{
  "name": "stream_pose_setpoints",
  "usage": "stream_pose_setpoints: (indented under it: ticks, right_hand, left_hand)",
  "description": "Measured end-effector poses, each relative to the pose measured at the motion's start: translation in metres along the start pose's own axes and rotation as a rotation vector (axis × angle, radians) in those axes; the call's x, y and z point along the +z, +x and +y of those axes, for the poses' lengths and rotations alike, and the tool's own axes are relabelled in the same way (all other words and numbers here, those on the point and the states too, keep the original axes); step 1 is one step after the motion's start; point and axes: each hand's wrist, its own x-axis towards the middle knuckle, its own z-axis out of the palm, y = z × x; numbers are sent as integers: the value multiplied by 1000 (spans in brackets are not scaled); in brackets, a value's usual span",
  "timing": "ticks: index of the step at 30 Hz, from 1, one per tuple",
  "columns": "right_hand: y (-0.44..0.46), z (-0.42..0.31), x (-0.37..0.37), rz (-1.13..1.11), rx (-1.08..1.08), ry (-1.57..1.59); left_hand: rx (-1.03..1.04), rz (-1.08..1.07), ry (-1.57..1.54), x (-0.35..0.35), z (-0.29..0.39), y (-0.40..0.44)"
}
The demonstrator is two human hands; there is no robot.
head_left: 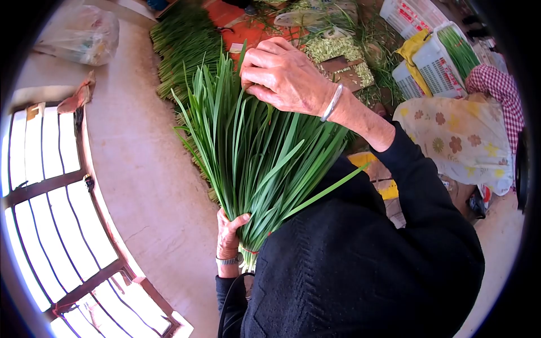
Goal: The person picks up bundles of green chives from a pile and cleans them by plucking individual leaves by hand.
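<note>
1. Bunch of long green leaves [253,158]: it is held in front of the person's dark sweater [349,265], leaf tips fanned toward the top of the view, pale stem ends at the bottom.
2. A red band [248,251] circles the stems near those ends.
3. The left hand [229,232], with a metal watch [229,261] at its wrist, grips the lower part of the bunch just above the band, thumb across the leaves.
4. The right hand [282,79], a silver bangle [332,103] on its wrist, is over the upper leaves with its fingers curled inward; I cannot tell whether they pinch a leaf.
5. Beyond the bunch lie a pile of greens [183,42], a red sheet [245,34] and pale cut pieces [335,48].
6. Farther right are a white crate [425,59] with more greens inside, and a flowered cloth [456,138] beside red-and-white checked fabric [499,90].
7. A barred window [53,225] fills the left side, below a clear plastic bag [90,36].
</note>
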Motion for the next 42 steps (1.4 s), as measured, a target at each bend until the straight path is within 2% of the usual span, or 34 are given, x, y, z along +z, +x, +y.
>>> stream_pose_setpoints:
  ticks: [2, 4, 6, 8, 10, 11, 12, 14, 16, 18, 20, 28, 30, 31, 34, 36, 38, 40, 42]
  right_hand:
    - [-1, 3, 1, 31, -10, -12]
    - [-2, 11, 5, 180, 184, 100]
    - [0, 28, -6, 179, 387, 291]
    - [3, 22, -28, 125, 224, 60]
    - [8, -11, -27, 144, -76, 51]
    - [0, -31, -27, -77, -105, 107]
    - [-14, -43, -10, -95, -161, 130]
    - [-50, -48, 12, -297, -137, 185]
    - [-87, -39, 23, -473, -24, 232]
    - [-107, -42, 20, -484, 61, 286]
    - [-117, -44, 20, -382, 67, 297]
    - [-108, -35, 8, -380, 102, 267]
    - [-96, -27, -3, -368, 124, 212]
    - [-88, -23, -7, -317, 142, 210]
    - [-55, -22, -23, -172, 139, 149]
    - [-30, -29, -30, -123, 85, 128]
    - [-11, -44, -26, -9, 90, 316]
    - [-4, -61, -5, 33, 117, 468]
    - [1, -71, 14, -22, 107, 498]
  left_hand:
    - [7, -1, 14, 1, 1, 0]
    - [10, 10, 20, 2, 0, 0]
    - [12, 16, 18, 1, -2, -1]
    - [12, 28, 13, 2, -2, -2]
    - [-8, 67, -58, 6, -1, -3]
    - [-5, 142, -35, 8, -1, -6]
    - [-27, 211, -44, 2, -10, -5]
    - [-2, 145, -91, 4, -3, -3]
    - [26, 159, -161, 2, -4, 0]
    - [10, 164, -213, -3, -8, 0]
    - [-3, 228, -225, -12, -23, 3]
    - [-53, 153, -204, 1, -1, 6]
    - [-50, 194, -222, 2, -7, 4]
    - [25, 205, -52, -7, -19, 5]
    - [82, 120, 244, -24, -28, 8]
    - [-66, 13, -119, -16, -12, 9]
    - [60, 148, 165, -15, -28, 6]
    - [54, 170, 2, 3, -8, 2]
    - [50, 145, -36, 8, -1, 2]
